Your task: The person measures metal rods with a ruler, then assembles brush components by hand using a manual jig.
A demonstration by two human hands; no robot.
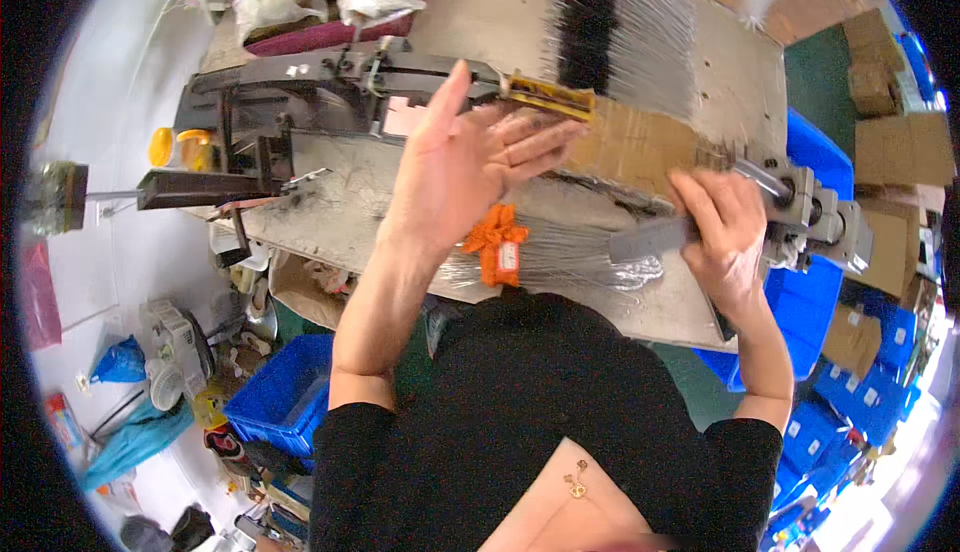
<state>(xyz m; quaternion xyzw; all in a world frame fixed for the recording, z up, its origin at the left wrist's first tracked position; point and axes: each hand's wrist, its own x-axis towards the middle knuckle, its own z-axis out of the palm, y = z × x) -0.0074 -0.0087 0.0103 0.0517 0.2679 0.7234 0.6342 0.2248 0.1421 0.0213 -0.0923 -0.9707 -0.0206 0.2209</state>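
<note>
- The left hand (455, 167) is held open and flat, fingers spread, and is pressed on the near end of a brown cardboard sheet (630, 147) lying on the desk (480, 2); nothing is gripped by it.
- The right hand (725, 227) is closed around a flat grey metal bar (650, 240), which is held level just below the cardboard's near edge.
- A fan of thin silvery strands (650, 22) is laid across the desk beyond the cardboard, with a black band of fibres (590, 7) at its left side.
- A second bundle of silvery strands (560, 257), tied with an orange band (497, 242), lies at the near edge of the desk, between the two hands.
- The step in hand is judged to be the pinning down of the cardboard while the strands are evened with the bar.
- For the next move, steady pressure from the flat palm would be called for, and the bar would need to be kept square to the strands so that none are pulled askew.
- The desk is a worn, pale, scuffed slab; a dark metal machine frame (290, 92) is fixed at its left, and a grey metal fitting (815, 212) at its right.
- Blue plastic crates (285, 402) are seen on the floor at the left and more at the right, with cardboard boxes (890, 142) stacked at the far right.
</note>
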